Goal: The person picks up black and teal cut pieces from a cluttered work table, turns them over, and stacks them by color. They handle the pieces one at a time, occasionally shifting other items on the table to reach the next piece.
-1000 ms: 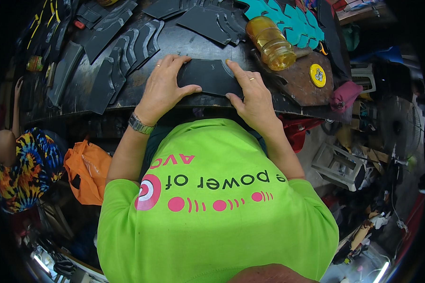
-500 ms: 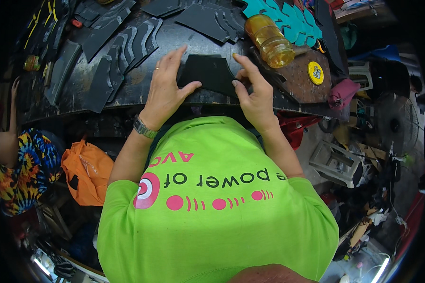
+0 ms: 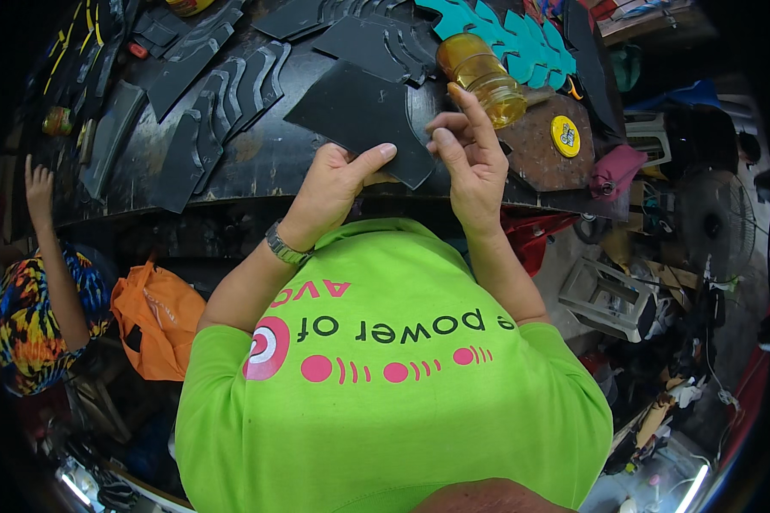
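My left hand pinches the near edge of a black cut panel, thumb on top and fingers beneath. The flat panel looks like leather or synthetic sheet and sits at a slant above the table edge. Just off its right side is my right hand, index finger stretched out and the other fingers loosely bent; nothing shows in its grasp. Beyond that index finger lies a clear jar of amber, glue-like liquid, tipped on its side. The index fingertip looks stained yellowish.
Black cut pieces with curved, pale-marked edges overlap across the dark table. Teal pieces lie behind the jar. A yellow lid rests on a brown board. At far left, another person's arm reaches to the table.
My left hand has closed on the black panel, which is now turned and reaches farther out. My right hand has shifted slightly away from it. The other person's arm has come further into view.
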Available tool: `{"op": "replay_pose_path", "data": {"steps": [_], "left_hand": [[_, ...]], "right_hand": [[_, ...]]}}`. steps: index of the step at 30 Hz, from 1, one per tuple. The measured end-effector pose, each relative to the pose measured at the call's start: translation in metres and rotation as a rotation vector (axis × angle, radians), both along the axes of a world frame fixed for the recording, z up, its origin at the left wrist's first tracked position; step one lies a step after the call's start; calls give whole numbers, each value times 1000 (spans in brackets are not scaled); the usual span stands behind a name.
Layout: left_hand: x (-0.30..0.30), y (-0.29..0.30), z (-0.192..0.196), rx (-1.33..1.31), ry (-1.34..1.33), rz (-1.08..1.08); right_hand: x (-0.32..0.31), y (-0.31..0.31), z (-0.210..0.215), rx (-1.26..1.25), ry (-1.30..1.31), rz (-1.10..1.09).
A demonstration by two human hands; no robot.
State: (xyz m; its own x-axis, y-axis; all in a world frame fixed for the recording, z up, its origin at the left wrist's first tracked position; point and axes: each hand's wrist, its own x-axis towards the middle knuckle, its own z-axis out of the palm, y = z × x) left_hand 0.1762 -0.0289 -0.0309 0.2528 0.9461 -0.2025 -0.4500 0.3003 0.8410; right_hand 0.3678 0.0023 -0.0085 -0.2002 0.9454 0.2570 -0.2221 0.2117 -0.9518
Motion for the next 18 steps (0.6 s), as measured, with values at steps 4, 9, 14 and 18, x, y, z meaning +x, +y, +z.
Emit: {"op": "replay_pose_path", "data": {"steps": [4, 9, 14, 18], "left_hand": [[5, -3, 6, -7, -136, 60], [9, -2, 16, 25, -167, 56], [7, -3, 19, 49, -180, 51], [2, -2, 18, 44, -153, 43]], "right_hand": [[2, 13, -1, 403, -397, -142], [-4, 14, -1, 469, -526, -153], [-9, 15, -2, 522, -552, -174], [-7, 12, -2, 508, -571, -160]]}}
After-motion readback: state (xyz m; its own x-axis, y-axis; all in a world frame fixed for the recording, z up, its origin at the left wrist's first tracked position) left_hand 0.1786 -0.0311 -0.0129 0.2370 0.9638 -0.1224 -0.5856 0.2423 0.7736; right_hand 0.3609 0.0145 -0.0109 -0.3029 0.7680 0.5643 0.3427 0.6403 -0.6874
